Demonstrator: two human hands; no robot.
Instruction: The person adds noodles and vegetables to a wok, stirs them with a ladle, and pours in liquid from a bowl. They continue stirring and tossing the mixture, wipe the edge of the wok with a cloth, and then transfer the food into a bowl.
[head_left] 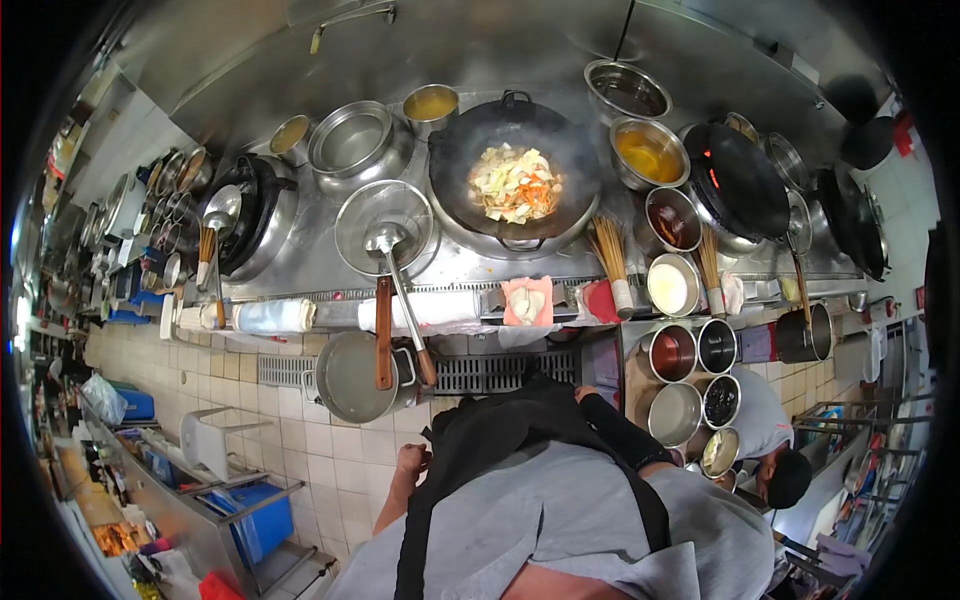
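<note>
My left hand hangs at my side, curled into a fist with nothing in it, above the tiled floor. My right arm in a black sleeve reaches toward the stove front. Only a sliver of my right hand shows, and its fingers are hidden below the counter edge. A black wok holding chopped cabbage and carrot sits on the burner ahead. A ladle rests on a round strainer left of the wok. I wear a grey shirt and a black apron.
Steel bowls of sauces and oil ring the wok, and bamboo brushes lean on the stove edge. A wooden-handled pot hangs on the front. Seasoning tins stand at the right. Another person bends low at the right. A white stool stands on the left.
</note>
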